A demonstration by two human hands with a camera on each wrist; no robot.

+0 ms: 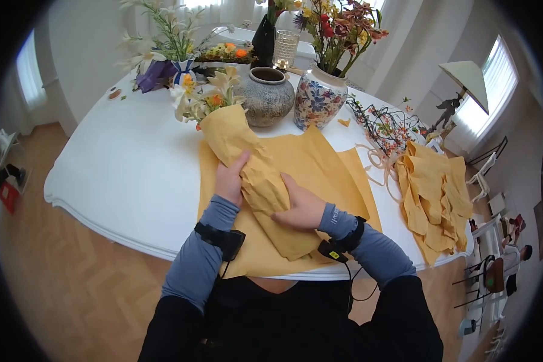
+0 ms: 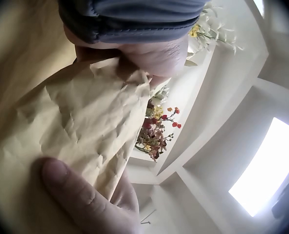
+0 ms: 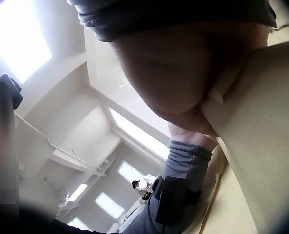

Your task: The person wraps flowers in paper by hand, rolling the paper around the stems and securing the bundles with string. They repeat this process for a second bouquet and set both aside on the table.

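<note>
A bouquet wrapped in crumpled yellow-brown paper (image 1: 262, 187) slants across the front of the table, its white and orange flowers (image 1: 214, 99) poking out at the upper left end. My left hand (image 1: 230, 180) grips the wrap from the left, thumb lying over its front. From the right, my right hand (image 1: 300, 206) holds the lower part, thumb on the paper and fingers hidden behind it. In the left wrist view the creased wrapping (image 2: 81, 122) fills the space between both hands. Under the bouquet lie large flat sheets of the same paper (image 1: 301, 154).
A white table (image 1: 120, 169) carries a grey ceramic pot (image 1: 265, 99), a floral vase (image 1: 320, 99) with flowers and a small vase (image 1: 183, 71) with lilies behind the bouquet. Berry twigs (image 1: 392, 130), pale ribbon (image 1: 377, 163) and a stack of crinkled paper (image 1: 434, 199) sit at the right.
</note>
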